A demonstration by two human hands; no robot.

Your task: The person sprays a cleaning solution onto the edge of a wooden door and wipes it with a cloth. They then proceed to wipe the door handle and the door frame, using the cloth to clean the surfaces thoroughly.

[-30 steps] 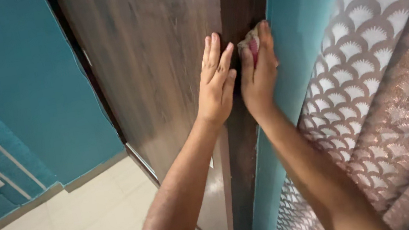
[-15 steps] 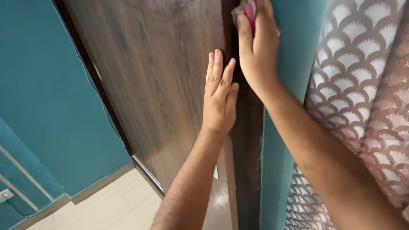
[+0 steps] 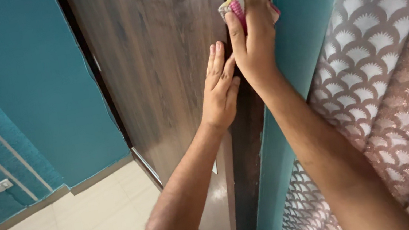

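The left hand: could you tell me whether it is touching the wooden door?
Touching. The head view shows the left hand lying flat against the wooden door.

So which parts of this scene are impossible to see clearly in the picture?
- Cloth: mostly covered by the right hand in the head view; its full size is unknown.
- Door: top and bottom are cut off by the frame edges.
- Left hand: its palm is pressed flat on the door, so it is hidden.
- Dark door edge: partly behind both arms.
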